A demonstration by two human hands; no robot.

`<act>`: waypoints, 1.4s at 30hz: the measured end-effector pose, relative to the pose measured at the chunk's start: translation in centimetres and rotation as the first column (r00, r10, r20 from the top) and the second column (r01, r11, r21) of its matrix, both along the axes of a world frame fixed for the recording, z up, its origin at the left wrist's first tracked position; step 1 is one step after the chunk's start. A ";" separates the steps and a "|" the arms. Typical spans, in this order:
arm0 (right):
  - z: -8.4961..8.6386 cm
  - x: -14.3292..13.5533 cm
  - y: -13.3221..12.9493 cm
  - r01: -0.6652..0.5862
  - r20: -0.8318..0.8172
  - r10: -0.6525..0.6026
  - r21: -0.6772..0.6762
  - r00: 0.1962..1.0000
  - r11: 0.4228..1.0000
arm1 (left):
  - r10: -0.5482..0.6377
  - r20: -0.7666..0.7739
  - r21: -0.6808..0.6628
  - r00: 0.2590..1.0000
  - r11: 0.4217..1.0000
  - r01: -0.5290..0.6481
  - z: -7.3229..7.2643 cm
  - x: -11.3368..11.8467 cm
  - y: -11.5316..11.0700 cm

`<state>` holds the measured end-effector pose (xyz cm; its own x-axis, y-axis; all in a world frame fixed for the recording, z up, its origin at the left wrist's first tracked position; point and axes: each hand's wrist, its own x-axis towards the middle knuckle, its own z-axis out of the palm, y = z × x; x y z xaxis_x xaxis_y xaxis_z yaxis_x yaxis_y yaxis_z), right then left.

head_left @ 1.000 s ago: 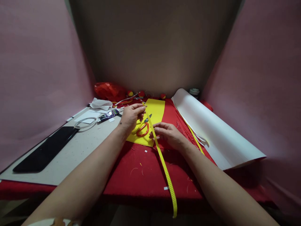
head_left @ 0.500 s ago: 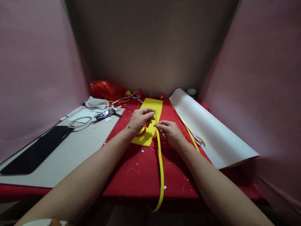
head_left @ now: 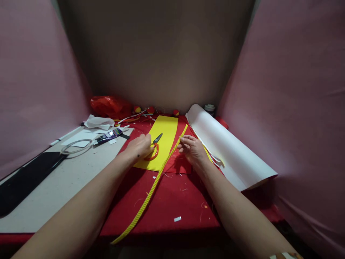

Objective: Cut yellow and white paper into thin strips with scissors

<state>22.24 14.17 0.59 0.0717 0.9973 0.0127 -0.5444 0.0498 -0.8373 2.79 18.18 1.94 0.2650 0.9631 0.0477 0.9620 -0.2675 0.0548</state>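
Note:
My right hand (head_left: 191, 146) pinches a long yellow corrugated strip (head_left: 151, 190) near its upper end. The strip runs down to the left, past the table's front edge. My left hand (head_left: 140, 147) is closed at the red-handled scissors (head_left: 155, 147), its fingers curled by the handles. The scissors' dark blades point up and to the right. Beneath them lies a yellow corrugated sheet (head_left: 165, 131), beside a red corrugated sheet (head_left: 184, 163).
A rolled white sheet (head_left: 229, 147) lies at the right. On the left are a grey board (head_left: 81, 180), a black flat object (head_left: 29, 180) and a cable loop (head_left: 77, 146). A red plastic bag (head_left: 110, 106) and small red-yellow balls sit at the back.
My left hand has left the strip's upper end and moved left and down to the scissors. The strip's lower end has swung left. The view has shifted slightly.

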 end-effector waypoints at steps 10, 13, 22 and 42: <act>0.1 0.0 -0.1 0.002 -0.056 -0.001 0.016 0.998 1.000 | 0.061 0.053 -0.018 0.997 0.998 -0.060 0.1 -0.3 0.4; 0.1 0.0 -0.1 0.010 -0.054 -0.009 0.019 0.999 1.000 | 0.066 0.178 -0.008 0.982 0.998 -0.066 0.5 -0.8 0.7; 0.0 0.1 0.0 0.014 -0.060 -0.013 0.024 0.998 1.000 | 0.155 0.940 -0.241 0.303 0.932 0.271 2.3 -0.4 -0.5; -0.7 1.0 1.2 0.163 -0.211 -0.154 0.024 0.965 0.986 | -0.216 0.814 0.033 0.539 0.944 0.329 5.8 -0.6 -4.4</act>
<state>23.19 15.37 -0.09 0.2344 0.9719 0.0214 -0.6886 0.1815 -0.7020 2.14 13.74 7.78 0.4225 0.8635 0.2755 0.3878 -0.4469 0.8061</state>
